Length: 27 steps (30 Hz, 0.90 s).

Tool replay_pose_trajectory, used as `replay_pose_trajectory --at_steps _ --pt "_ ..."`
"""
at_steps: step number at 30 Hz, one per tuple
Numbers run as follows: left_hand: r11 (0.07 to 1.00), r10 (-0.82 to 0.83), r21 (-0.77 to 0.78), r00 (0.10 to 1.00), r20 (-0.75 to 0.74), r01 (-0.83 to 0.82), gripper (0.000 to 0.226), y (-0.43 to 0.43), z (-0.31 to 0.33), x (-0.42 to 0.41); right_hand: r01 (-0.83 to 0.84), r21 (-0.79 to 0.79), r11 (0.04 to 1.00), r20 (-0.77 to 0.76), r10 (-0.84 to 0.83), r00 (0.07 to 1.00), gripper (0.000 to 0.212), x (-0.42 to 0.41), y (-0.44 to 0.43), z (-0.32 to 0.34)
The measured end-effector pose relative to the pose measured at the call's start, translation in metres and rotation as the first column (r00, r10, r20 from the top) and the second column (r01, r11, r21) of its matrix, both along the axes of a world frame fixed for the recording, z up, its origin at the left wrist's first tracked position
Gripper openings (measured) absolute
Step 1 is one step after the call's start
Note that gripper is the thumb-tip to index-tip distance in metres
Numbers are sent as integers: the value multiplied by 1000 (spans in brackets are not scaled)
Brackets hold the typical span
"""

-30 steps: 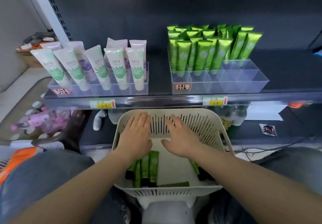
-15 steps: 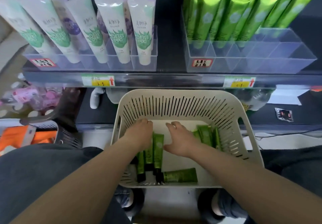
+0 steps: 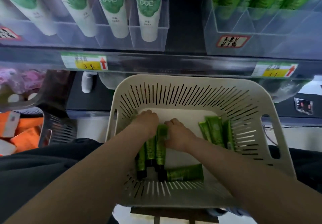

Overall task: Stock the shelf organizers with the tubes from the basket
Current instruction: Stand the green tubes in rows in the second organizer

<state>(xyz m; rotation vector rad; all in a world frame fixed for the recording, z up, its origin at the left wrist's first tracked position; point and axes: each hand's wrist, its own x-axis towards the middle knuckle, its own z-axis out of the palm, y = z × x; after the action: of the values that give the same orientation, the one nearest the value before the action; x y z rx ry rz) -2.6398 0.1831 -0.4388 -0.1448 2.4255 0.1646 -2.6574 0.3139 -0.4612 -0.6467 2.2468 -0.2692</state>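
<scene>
Inside the basket (image 3: 191,80), left hand (image 3: 147,123) and right hand (image 3: 178,134) curl fingers (image 3: 172,121) around green tubes (image 3: 161,152).

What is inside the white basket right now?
Green tubes: some in the middle, a group at right, one crosswise nearest. The left hand and right hand cover the middle ones' far ends and whatever lies beneath.

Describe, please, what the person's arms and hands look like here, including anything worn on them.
Both arms are bare as far as the frame shows: no sleeves. The left hand and right hand wear no gloves; no watch or bracelet shows at the wrists. Any rings would be hidden or too blurred to tell.
</scene>
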Motion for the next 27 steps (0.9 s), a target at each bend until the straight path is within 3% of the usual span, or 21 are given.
replay_pose_trajectory --at_steps 11,27 --pt "999 -41 16 998 54 40 43 -3 -25 -16 -39 12 999 8 39 999 57 -14 -17 -25" --pt "984 -174 -31 985 -24 173 30 1 -25 -14 -79 -64 995 -48 76 996 44 -11 -17 -30"
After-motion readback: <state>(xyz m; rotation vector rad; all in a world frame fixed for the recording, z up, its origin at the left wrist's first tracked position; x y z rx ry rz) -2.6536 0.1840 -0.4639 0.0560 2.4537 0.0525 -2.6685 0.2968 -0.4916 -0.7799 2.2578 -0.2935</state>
